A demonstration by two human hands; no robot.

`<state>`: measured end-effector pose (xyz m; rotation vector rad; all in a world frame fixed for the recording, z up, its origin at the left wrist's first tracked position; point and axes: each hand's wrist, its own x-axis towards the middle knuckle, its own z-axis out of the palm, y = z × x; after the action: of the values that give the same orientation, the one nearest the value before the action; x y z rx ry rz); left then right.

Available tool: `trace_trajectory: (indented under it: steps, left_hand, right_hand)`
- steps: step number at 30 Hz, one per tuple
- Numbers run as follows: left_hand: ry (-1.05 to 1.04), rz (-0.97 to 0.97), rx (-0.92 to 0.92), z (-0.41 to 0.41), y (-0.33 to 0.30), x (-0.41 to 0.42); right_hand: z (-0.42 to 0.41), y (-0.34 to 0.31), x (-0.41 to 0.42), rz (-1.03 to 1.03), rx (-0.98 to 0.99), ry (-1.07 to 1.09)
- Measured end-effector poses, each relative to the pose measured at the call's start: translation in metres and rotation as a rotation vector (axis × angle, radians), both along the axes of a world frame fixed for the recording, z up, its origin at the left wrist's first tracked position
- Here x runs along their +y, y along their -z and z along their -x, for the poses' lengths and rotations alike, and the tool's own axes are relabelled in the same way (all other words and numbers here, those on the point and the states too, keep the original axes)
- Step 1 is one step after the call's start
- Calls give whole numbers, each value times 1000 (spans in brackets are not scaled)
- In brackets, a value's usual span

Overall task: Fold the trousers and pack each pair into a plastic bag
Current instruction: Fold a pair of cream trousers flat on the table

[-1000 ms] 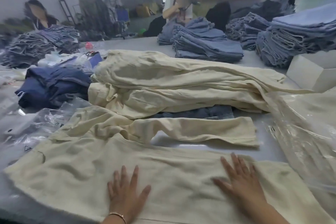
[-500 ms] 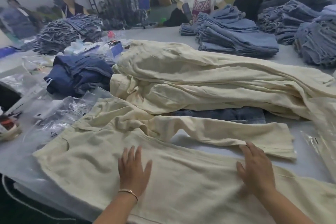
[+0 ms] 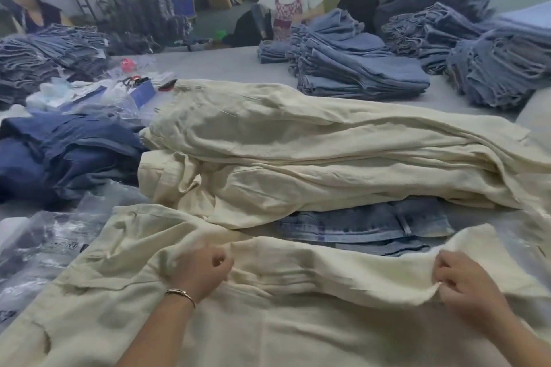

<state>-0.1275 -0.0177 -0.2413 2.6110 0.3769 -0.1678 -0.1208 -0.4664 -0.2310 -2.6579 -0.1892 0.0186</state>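
- Nearest, both hands hold the cream trousers (image 3: 268, 334) spread on the table (image 3: 208, 65): the left hand (image 3: 201, 272) is curled round a bunch of cloth near the middle, and the right hand (image 3: 465, 286) pinches the raw hem of the upper leg.
- That leg is lifted off the lower one, so I judge the fold is only beginning and nothing here is bagged yet.
- Risk: the right-hand grip is at the very edge of the hem; a hard pull could slip it free, and the leg would drop crooked.
- Risk: the lifted leg lies close to the jeans (image 3: 363, 225) just behind, so it might drag them along.
- Left of the trousers lie clear plastic bags (image 3: 44, 247), flat; I can't tell whether any holds anything.
- Behind, a heap of cream trousers (image 3: 313, 158) sits on those jeans, with dark blue garments (image 3: 59, 155) to its left.
- Farther off stand folded denim stacks (image 3: 357, 68), and two people work at the table's far edge.
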Motion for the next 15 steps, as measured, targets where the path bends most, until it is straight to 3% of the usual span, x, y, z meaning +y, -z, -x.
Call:
trace_trajectory:
  steps: [2,3,4,6,8,12,15]
  left_hand:
    - [-39,50,57,-14,1,1]
    - [-24,13,6,-22,1,1]
    - [14,-51,-84,-30,0,-2]
    - [144,-81,-272,-49,2,-11]
    - [316,-93,-293,-69,6,-19]
    - [492,-397,-189,-91,11,-24]
    - [652,-511,-126,-91,13,-27]
  right_hand:
    - [2,-9,-12,-25,379,-55]
    - [1,-9,-15,-35,465,-41]
    - [-2,-9,-13,-60,466,0]
    - [-15,-9,-2,6,203,151]
    - [-29,-13,15,145,39,145]
    - [-44,-4,20,403,421,60]
    - [-45,1,4,460,388,127]
